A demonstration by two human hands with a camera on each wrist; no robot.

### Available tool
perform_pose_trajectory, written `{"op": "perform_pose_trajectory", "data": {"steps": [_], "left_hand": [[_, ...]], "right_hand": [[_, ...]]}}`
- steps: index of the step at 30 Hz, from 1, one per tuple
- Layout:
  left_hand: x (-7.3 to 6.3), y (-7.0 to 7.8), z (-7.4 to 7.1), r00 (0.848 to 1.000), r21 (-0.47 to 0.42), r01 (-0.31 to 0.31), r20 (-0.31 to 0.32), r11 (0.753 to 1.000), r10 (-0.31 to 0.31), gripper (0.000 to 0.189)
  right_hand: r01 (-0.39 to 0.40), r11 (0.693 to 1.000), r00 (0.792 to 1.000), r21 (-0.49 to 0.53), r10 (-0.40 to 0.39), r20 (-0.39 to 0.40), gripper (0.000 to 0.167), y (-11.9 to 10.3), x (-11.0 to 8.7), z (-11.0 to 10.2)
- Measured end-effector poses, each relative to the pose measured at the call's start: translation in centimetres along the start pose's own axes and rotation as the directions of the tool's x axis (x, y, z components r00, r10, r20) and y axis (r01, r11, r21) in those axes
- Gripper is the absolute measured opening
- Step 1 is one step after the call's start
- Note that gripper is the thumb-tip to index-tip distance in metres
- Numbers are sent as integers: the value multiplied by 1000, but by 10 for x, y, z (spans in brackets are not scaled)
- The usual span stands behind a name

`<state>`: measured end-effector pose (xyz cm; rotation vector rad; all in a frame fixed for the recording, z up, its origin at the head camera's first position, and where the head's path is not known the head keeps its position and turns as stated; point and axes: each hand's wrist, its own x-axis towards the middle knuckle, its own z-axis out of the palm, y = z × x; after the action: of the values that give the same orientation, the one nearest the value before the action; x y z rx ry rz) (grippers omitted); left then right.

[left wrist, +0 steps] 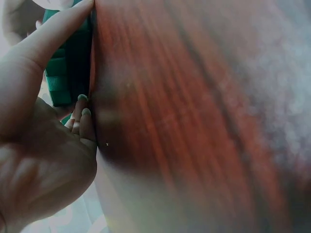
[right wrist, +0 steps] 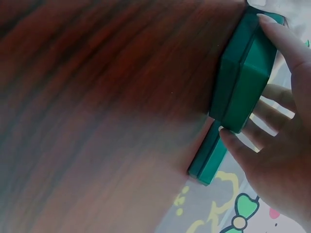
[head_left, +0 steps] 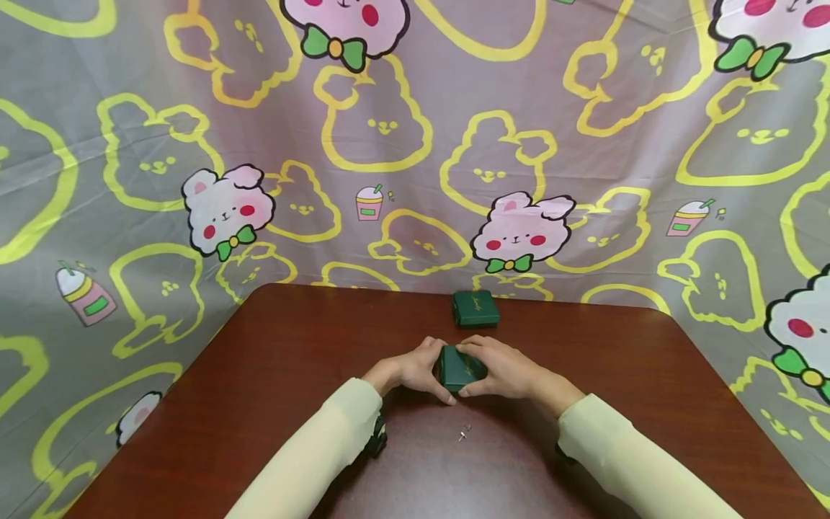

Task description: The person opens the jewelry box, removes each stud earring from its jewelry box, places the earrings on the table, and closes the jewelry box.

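A small green jewelry box [head_left: 457, 371], its lid closed and marked with gold lettering, sits on the table between both hands. My left hand [head_left: 416, 367] grips its left side, thumb toward the front and fingers toward the back. From the right, my right hand [head_left: 509, 367] holds it with the thumb at the near edge and fingers over the far side. In the right wrist view, the box [right wrist: 243, 77] shows its lid seam, with the right thumb on it. Nearer the body lies a tiny silver piece, possibly an earring [head_left: 462, 435], with a smaller bit beside it.
A second green box [head_left: 476, 308], also with gold lettering, stands behind the first near the far edge of the dark red-brown table [head_left: 311, 346]. A patterned curtain [head_left: 415, 187] hangs right behind the table and along its sides.
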<state>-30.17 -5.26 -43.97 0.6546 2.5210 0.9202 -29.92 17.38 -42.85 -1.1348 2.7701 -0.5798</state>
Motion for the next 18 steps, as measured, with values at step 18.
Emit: {"op": "perform_pose_trajectory", "data": {"steps": [18], "left_hand": [[3,-5,1,1000,-8,3,-1,1000,-3,84]], "right_hand": [[-31,997,998,72,27,64,89,8,-4,-3]]}}
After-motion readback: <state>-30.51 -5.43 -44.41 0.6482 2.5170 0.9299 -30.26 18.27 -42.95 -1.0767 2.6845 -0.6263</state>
